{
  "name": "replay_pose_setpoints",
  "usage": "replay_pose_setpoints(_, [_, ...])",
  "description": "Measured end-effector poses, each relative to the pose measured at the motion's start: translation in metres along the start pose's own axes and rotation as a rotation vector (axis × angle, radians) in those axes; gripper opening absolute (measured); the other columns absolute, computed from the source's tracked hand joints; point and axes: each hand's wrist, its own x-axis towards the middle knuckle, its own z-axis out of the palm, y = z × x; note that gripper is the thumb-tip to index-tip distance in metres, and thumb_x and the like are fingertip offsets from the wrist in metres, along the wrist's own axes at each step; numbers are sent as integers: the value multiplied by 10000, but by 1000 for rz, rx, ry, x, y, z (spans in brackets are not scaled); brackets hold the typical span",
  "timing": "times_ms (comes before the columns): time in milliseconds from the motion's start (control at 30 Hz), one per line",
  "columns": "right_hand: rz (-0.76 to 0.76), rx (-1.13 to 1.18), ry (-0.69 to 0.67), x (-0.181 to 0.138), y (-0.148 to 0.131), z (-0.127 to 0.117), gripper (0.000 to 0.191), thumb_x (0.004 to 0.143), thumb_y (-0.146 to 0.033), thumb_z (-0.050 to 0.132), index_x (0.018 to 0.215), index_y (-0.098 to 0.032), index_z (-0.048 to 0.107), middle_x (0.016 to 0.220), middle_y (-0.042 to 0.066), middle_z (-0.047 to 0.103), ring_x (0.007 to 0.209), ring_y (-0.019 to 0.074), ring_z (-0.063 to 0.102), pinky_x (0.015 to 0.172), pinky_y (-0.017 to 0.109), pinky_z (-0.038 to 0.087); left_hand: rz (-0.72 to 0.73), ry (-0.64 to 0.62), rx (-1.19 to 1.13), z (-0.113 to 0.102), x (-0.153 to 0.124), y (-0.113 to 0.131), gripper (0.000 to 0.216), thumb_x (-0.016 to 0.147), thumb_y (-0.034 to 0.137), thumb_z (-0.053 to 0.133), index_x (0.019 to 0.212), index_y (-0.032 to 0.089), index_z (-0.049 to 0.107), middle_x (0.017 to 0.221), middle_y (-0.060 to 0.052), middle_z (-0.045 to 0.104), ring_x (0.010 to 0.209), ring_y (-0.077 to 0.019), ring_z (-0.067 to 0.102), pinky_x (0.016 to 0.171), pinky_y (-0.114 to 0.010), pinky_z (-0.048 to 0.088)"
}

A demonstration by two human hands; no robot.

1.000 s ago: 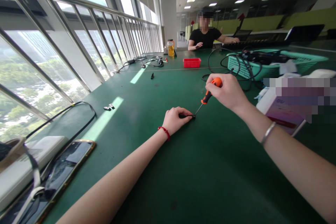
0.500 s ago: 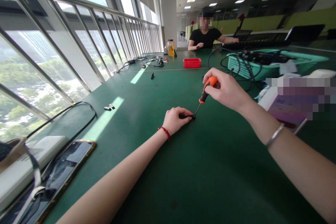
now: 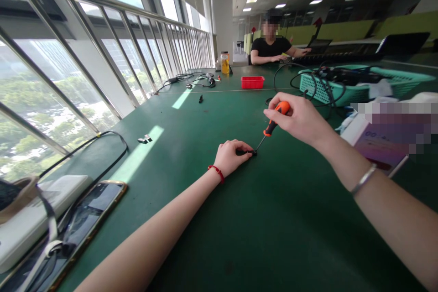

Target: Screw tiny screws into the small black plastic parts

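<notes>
Where left hand (image 3: 230, 157) pinches, part (image 3: 247, 152) (black) lies.

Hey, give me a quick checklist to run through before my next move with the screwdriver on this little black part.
1. Left hand pins the small black part to the table: ok.
2. Right hand grips the screwdriver by its orange handle: ok.
3. Tip seated in a screw head: cannot tell, too small to see.
4. Left fingertips away from the tip: not ok, they lie right beside it.
5. Black cables away from the part: ok.
</notes>
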Motion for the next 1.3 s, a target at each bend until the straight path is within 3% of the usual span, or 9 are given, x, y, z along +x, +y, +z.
replay_pose_setpoints(133, [18,-22,32,1,1,1,230,727,-425,578,640,-213,567,577,15,551,552,153,467,523,283,324,-8,-4,6,0,0,0,159,747,307,635,857,241,728,885,7,699,867,-159,626,805,-268,479])
replay_pose_setpoints(300, [13,49,-8,0,0,2,182,686,-323,609,836,-231,560,623,-19,555,540,135,468,515,264,321,-5,-3,16,0,0,1,156,752,293,632,866,245,727,891,10,698,872,-158,623,826,-275,473])
replay_pose_setpoints(467, [47,-34,15,-2,-3,4,274,713,-485,597,666,-216,568,566,0,506,535,140,436,499,272,294,-2,-9,11,-1,0,1,162,749,286,635,872,233,727,884,5,697,867,-156,624,800,-267,478])
replay_pose_setpoints(567, [25,32,-6,-1,-2,5,170,685,-372,622,743,-218,578,593,-12,513,539,134,451,506,264,313,-5,-10,8,-1,0,1,162,752,288,630,871,232,725,887,5,696,864,-155,624,796,-263,476])
replay_pose_setpoints(667, [0,132,-42,-1,1,6,234,649,-285,628,861,-226,549,628,-31,526,537,124,464,508,254,329,1,-8,11,0,-1,0,162,756,289,626,872,235,724,888,7,696,861,-154,624,800,-264,474])
replay_pose_setpoints(867, [82,21,15,-2,-1,8,310,705,-513,593,643,-212,547,579,-1,518,532,134,441,483,267,291,-10,-9,18,-1,-1,1,162,753,296,628,869,239,727,899,4,697,878,-162,621,807,-269,475])
replay_pose_setpoints(1067, [3,159,-24,-1,0,6,174,657,-305,621,797,-206,590,632,-14,539,535,122,447,508,260,336,-3,-8,14,0,0,0,157,751,292,631,866,242,725,891,7,697,875,-160,623,807,-269,477])
replay_pose_setpoints(1167, [8,148,-69,-1,-1,4,224,698,-401,617,820,-214,602,604,-16,527,519,123,440,502,265,330,-9,-8,16,0,0,0,158,753,299,629,866,244,725,898,7,697,882,-163,621,809,-272,477])
replay_pose_setpoints(1300, [52,1,19,-3,-4,4,339,720,-557,578,698,-219,598,550,-1,511,523,142,441,500,279,307,-11,-10,19,-1,-1,1,161,757,300,624,866,241,726,901,4,697,882,-163,620,808,-272,476])
